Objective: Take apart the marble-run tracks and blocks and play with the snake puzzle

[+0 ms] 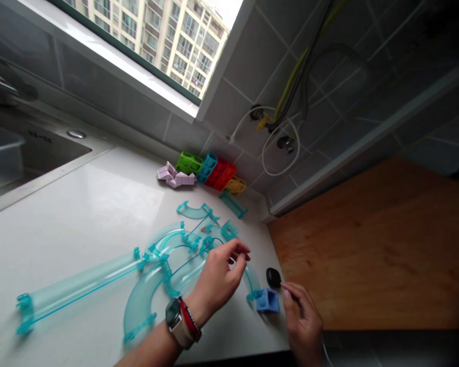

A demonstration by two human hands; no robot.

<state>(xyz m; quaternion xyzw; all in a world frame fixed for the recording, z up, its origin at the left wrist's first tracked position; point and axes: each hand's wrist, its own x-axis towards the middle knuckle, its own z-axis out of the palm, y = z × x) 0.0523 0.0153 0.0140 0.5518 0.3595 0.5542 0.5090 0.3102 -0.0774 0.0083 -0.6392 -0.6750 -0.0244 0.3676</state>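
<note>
At nine o'clock from the left hand [222, 267] we see a long straight track piece [82, 283]; it seems to join the curved pieces [139, 300], so we judge the work partly made. The left fingers, half bent, cover some pieces; we cannot tell if they hold anything. At twelve o'clock a short straight piece [233, 204] lies apart, perhaps left over. Between ten and eleven o'clock from the right hand [302, 316], whose fingertips almost meet, is a black object [273, 278]; its grip we cannot tell.
</note>
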